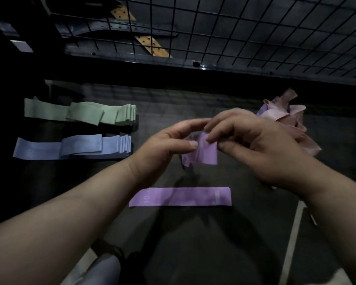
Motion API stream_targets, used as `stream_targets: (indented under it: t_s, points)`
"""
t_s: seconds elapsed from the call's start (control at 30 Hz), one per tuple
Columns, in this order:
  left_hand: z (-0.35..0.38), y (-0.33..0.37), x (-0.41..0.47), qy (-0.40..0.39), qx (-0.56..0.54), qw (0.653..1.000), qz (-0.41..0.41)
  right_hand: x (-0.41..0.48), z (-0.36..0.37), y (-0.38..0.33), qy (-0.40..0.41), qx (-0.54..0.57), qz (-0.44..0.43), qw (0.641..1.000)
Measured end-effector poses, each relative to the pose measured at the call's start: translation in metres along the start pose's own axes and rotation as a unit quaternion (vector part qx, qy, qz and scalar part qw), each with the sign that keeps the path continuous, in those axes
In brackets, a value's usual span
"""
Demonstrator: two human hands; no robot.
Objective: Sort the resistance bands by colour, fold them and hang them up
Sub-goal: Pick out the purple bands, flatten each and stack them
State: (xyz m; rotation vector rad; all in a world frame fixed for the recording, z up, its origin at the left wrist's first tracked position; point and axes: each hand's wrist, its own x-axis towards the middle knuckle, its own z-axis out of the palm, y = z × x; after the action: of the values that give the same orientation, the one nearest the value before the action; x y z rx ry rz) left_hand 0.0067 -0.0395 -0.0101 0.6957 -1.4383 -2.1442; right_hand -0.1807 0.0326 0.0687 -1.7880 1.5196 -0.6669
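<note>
Left hand (169, 146), right hand (255, 145) pinch purple band (205, 156), pink heap (286, 115) behind

I see green stack (80, 113) and blue stack (74, 148) crowding the surface's (162, 103) left edge, pink heap (286, 118) at right; far middle open.

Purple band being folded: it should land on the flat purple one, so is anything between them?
Nothing visible: only bare dark surface lies between the held purple band and the flat purple band, whose top is uncovered.
</note>
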Motion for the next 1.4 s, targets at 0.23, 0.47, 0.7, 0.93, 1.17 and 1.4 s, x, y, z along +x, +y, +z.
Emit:
stream_targets:
  t_s: [0.23, 0.47, 0.7, 0.93, 1.17, 1.4]
  points:
    - [0.011, 0.006, 0.005, 0.01, -0.006, 1.0, -0.026, 0.006, 0.006, -0.004, 0.116, 0.165, 0.127, 0.971]
    - [0.015, 0.007, 0.0, 0.035, 0.036, 0.998, -0.034, 0.0, 0.011, -0.006, 0.122, 0.165, 0.273, 0.94]
    - [0.017, 0.001, -0.002, 0.032, 0.005, 0.999, -0.041, 0.001, 0.006, -0.011, 0.09, 0.193, 0.299, 0.93]
    - [0.009, -0.009, -0.005, -0.011, 0.017, 0.997, -0.072, 0.006, 0.011, -0.01, 0.177, 0.234, 0.271, 0.917]
    - [-0.034, -0.038, -0.04, -0.017, 0.2, 0.97, -0.14, -0.001, 0.006, 0.018, 0.279, 0.306, 0.33, 0.848]
    - [-0.063, -0.055, -0.069, 0.107, 0.082, 0.974, -0.183, -0.022, 0.029, 0.05, 0.279, 0.347, 0.383, 0.81]
